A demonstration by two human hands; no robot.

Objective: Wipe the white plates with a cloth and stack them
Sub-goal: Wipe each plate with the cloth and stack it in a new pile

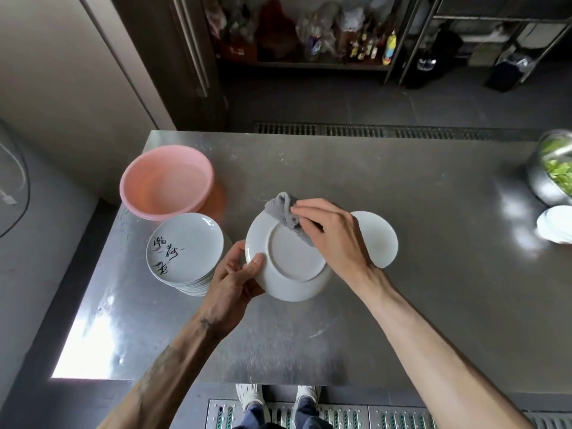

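White plate (291, 267), turned underside up so its foot ring faces the camera, sits tilted above the steel table (402, 305) near the front edge, held clear of the surface, probably so the back can be rubbed without the plate sliding. The left hand (238, 280) is closed on its near-left rim, thumb lying on the back and fingers hidden beneath, which steadies it against the push of wiping. The right hand (334, 239) is closed around a bunched grey cloth (286, 213) and presses it against the far-right part of the underside; I judge the wiping of this plate to be under way, with stacking not yet done. Just left of the held plate stands 1 tall stack of white plates (185, 246), its top plate face up and marked with black brush characters; it is within easy reach of the left hand, which suggests it is the supply pile, though I cannot tell for sure. Partly hidden behind the right hand lies another white plate (379, 236) flat on the table, likely the start of the wiped pile. Further back on the left is a pink plastic basin (167, 184). At the far right edge sit a metal bowl of greens (554, 171) and more white dishes (555, 224).
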